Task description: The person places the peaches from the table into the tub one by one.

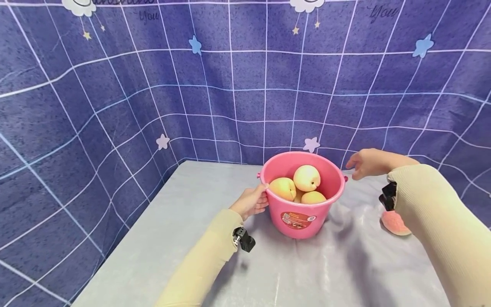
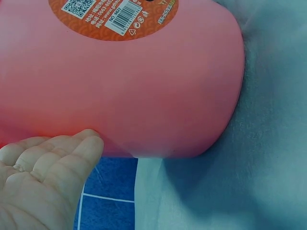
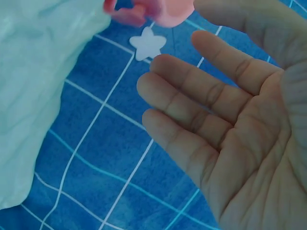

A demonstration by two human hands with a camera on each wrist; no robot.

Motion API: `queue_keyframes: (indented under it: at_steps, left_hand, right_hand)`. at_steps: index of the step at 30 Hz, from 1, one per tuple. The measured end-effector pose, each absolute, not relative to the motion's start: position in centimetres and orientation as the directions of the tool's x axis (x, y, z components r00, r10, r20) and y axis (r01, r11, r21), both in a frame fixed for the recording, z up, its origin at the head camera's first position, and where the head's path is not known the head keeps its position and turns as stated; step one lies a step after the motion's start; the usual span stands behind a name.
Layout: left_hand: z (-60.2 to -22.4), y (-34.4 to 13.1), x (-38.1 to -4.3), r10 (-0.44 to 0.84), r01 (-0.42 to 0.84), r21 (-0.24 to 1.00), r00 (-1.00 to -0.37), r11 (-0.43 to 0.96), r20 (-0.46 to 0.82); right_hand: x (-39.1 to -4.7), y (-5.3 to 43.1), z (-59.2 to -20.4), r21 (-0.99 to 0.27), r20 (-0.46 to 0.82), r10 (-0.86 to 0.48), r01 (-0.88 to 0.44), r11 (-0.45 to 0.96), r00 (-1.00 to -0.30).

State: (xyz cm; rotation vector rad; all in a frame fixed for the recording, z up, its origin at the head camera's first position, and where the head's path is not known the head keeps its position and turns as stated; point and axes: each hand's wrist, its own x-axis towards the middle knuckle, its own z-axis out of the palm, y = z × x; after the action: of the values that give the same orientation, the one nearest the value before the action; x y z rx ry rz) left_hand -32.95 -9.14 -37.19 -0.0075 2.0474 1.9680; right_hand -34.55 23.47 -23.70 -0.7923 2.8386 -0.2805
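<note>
A pink bucket (image 1: 297,221) stands upright on the covered table, with several yellow peaches (image 1: 307,178) inside. At the bucket's left rim, my left hand (image 1: 251,201) grips with the thumb at the edge and the fingers along the outer wall. The left wrist view has those fingers (image 2: 88,146) against the bucket's side, below its orange label (image 2: 115,19). To the right of the bucket, my right hand (image 1: 370,163) is raised near the side knob (image 1: 346,178), apart from it. Its fingers (image 3: 187,96) are spread and loosely bent, the palm bare.
A pink, fuzzy peach-like thing (image 1: 395,223) lies on the table at right, partly hidden by the right sleeve. A grey-white cloth (image 1: 172,238) covers the table. Blue grid-patterned curtain (image 1: 245,106) hangs behind and to the left, close behind the bucket.
</note>
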Motion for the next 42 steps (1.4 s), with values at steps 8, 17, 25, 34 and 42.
queue_keyframes:
  at_steps: [8, 17, 25, 34, 42]
  left_hand:
    - [-37.2, -9.3, -33.1, 0.205, -0.209, 0.976, -0.955, 0.055, -0.216]
    - [-37.4, -9.3, -32.8, 0.207, -0.214, 0.975, -0.953, 0.061, -0.222]
    - [-36.9, -9.1, -32.7, 0.21, -0.218, 0.975, -0.952, 0.054, -0.224]
    - [-37.3, -9.1, -32.9, 0.204, -0.223, 0.973, -0.952, 0.056, -0.23]
    - [-37.2, -9.0, -33.0, 0.202, -0.225, 0.973, -0.952, 0.053, -0.231]
  right_hand:
    - [-34.0, 25.3, -24.6, -0.24, -0.083, -0.496, -0.466, 0.852, -0.864]
    - [-33.6, 26.0, -28.5, -0.266, 0.163, -0.445, -0.473, 0.84, -0.881]
    - [-33.2, 27.1, -32.6, -0.302, 0.177, -0.454, -0.487, 0.82, -0.873]
    - [-33.0, 28.1, -36.0, -0.288, 0.231, -0.476, -0.527, 0.8, -0.849]
    - [-32.9, 28.1, -39.2, -0.265, 0.272, -0.477, -0.542, 0.798, -0.836]
